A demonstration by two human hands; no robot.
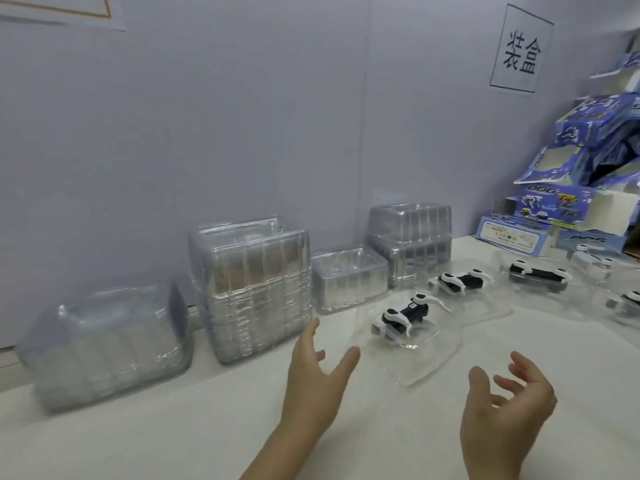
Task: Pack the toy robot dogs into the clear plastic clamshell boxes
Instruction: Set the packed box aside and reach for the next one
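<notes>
**A:** Both hands are held above the white surface [173, 438] with nothing in them. The left hand [313, 386] has its grip spread wide. The right hand [509, 407] has its grip loosely curled and empty.

**B:** The nearest toy robot dog [403, 315] is seen just ahead of them, lying in an open clamshell box [429, 362] with clear plastic spread flat towards the hands.

**A:** Closing that box is judged to be the step in hand. The dog should first be checked as seated, with its legs tucked inside the recess.

**B:** Then the flap is best folded over and the rims pressed evenly from both sides, so the thin plastic is not buckled.

**A:** A second dog [457, 280] is waiting further right, and the tall stack of empty clamshells [249, 292] is kept behind the left hand.
</notes>
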